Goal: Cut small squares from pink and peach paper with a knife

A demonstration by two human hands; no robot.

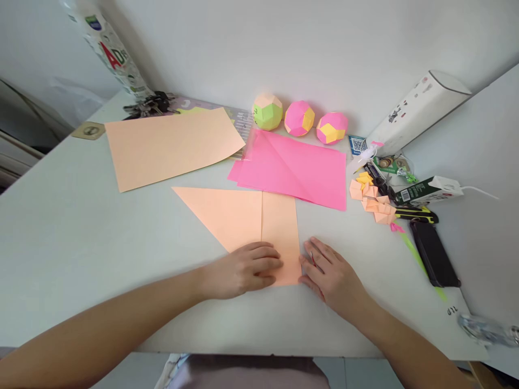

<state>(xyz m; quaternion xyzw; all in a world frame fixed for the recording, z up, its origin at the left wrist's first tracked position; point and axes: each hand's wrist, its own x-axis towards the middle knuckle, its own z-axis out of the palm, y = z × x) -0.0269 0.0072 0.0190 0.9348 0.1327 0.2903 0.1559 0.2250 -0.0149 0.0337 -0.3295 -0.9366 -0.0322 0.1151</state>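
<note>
A peach sheet of paper [280, 221] lies before me, folded so that a triangular part points out to the left; an upright edge runs down its middle. My left hand [251, 267] rests on the lower part of this paper, palm down with fingers loosely bent. At the sheet's right edge, my right hand [326, 273] has its fingertips on or beside the paper. Between its fingers is a thin tool with a red edge [313, 259], mostly hidden, whose kind I cannot make out.
Behind lie a larger peach sheet [170, 148] and pink sheets [300, 170]. Several paper balls [299, 118] line the wall. Folded peach paper pieces [375, 202], a black phone [434, 254], a carton [430, 190] and a white cylinder [417, 113] occupy the right side. Keys [152, 104] lie back left.
</note>
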